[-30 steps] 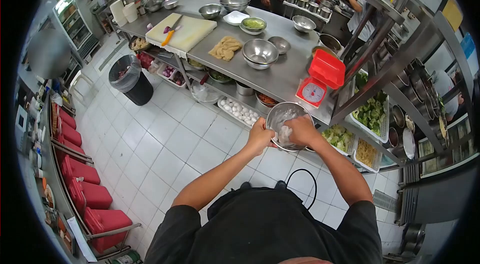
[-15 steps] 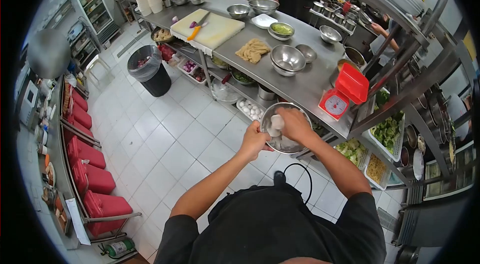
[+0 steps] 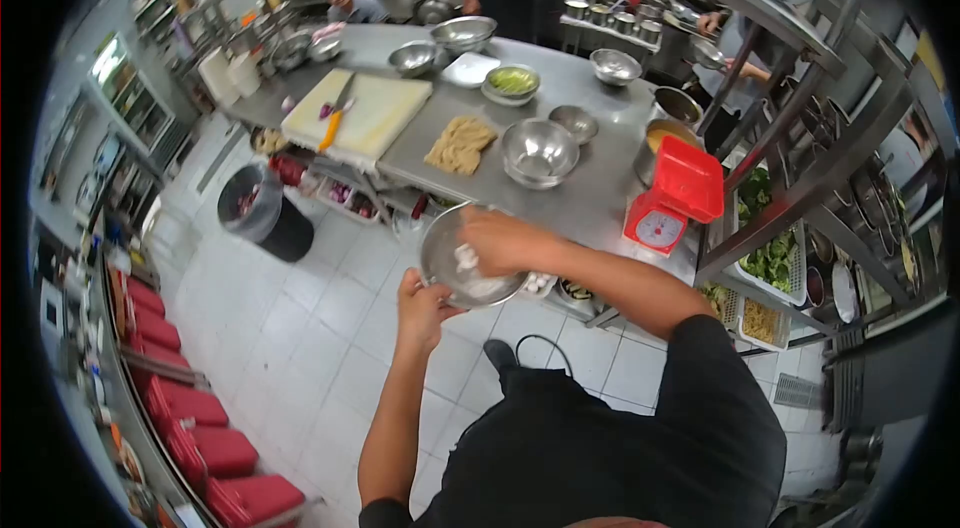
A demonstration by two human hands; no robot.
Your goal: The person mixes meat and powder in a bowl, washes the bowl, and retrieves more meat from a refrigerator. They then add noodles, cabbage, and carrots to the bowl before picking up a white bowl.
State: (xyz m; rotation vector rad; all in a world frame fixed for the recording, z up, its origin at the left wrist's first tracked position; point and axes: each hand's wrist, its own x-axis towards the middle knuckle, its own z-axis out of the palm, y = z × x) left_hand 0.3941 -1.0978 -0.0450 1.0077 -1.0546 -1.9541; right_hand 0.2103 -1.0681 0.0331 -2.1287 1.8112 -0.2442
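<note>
My left hand point(image 3: 424, 304) grips the near-left rim of a stainless steel mixing bowl point(image 3: 436, 246). The bowl hangs tilted in front of the steel table's edge. Inside it, my right hand point(image 3: 492, 242) reaches down with curled fingers around some white powder point(image 3: 466, 257); more of the same white stuff coats the bowl's bottom. The right fingertips are partly hidden behind the hand. Closest on the table are a lump of tan dough point(image 3: 461, 145) and a steel bowl point(image 3: 540, 154).
A red kitchen scale point(image 3: 660, 223) stands on the right of the steel table point(image 3: 400, 164). An orange-handled knife point(image 3: 335, 123) lies on the cutting board point(image 3: 372, 108). A lined trash bin point(image 3: 285, 233) is on the floor. Several people are across the table.
The camera view has turned, and the bowl with both hands now appears further left, tilted. My right hand has shifted within the bowl; less of the white lump shows beside it.
</note>
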